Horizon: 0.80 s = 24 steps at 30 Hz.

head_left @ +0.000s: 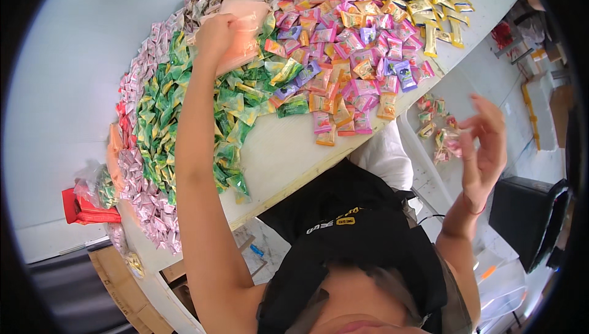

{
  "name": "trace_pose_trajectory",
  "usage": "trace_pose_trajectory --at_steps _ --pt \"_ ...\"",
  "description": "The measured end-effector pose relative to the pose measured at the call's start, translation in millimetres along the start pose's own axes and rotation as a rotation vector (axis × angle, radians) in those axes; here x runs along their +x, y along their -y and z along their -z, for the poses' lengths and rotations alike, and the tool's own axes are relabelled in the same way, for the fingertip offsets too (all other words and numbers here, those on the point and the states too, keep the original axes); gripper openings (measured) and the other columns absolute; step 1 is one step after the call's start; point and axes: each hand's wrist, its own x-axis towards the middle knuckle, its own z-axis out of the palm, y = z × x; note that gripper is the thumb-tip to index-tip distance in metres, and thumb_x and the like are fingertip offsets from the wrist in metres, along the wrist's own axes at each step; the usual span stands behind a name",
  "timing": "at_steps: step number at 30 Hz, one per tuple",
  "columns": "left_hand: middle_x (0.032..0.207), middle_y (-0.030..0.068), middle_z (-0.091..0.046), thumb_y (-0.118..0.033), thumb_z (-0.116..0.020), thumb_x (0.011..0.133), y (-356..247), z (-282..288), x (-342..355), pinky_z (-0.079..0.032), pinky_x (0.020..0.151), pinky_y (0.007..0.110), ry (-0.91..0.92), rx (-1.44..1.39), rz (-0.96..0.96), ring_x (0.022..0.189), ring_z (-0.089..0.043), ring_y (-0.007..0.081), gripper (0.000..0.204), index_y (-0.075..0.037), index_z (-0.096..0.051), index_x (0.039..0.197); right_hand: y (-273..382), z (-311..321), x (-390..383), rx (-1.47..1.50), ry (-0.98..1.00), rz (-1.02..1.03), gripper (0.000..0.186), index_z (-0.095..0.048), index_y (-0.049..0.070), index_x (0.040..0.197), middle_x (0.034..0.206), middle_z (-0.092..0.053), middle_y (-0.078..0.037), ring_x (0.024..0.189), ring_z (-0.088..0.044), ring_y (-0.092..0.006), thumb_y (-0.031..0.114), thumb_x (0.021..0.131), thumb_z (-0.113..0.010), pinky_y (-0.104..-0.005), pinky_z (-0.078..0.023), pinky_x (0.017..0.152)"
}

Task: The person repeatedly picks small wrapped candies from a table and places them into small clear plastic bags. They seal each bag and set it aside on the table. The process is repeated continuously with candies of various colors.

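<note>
My left hand (213,40) reaches across the table with its fingers closed on a stack of pinkish, see-through plastic bags (244,34). The stack lies over the heap of green-and-yellow wrapped candies (162,110). To its right spread pink, orange and purple wrapped candies (350,45). My right hand (485,143) is off the table's edge, fingers bent and apart, with nothing visible in it. Close by, a clear plastic bin (423,168) holds several small filled bags of candies (448,143), partly behind the hand.
Yellow-and-black candy sticks (423,5) lie at the far right of the white table (279,156). Pale pink wrapped candies (147,220) line the left side, near a red package (89,206). A black box-like object (527,217) stands on the right.
</note>
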Motion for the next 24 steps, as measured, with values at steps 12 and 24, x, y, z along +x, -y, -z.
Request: trace_pose_trajectory --at_steps 12,24 --pt "0.073 -0.0032 -0.061 -0.021 -0.071 0.081 -20 95 -121 -0.038 0.061 0.018 -0.476 -1.158 0.242 0.068 -0.050 0.0031 0.020 -0.001 -0.068 0.086 102 -94 41 0.035 0.764 1.122 0.029 -0.064 0.005 0.092 0.089 -0.062 -0.006 0.063 -0.056 -0.0171 0.004 0.063 -0.068 -0.0260 -0.041 0.046" --pt "0.073 -0.0019 -0.062 -0.007 -0.064 0.085 -38 111 -328 -0.041 0.055 0.017 -0.619 -1.321 0.546 0.062 -0.053 0.0016 0.007 -0.001 -0.062 0.088 135 -276 15 0.163 0.808 1.445 0.023 -0.057 0.007 0.090 0.096 -0.056 -0.002 0.078 -0.055 -0.0156 0.010 0.068 -0.059 -0.0269 -0.048 0.053"
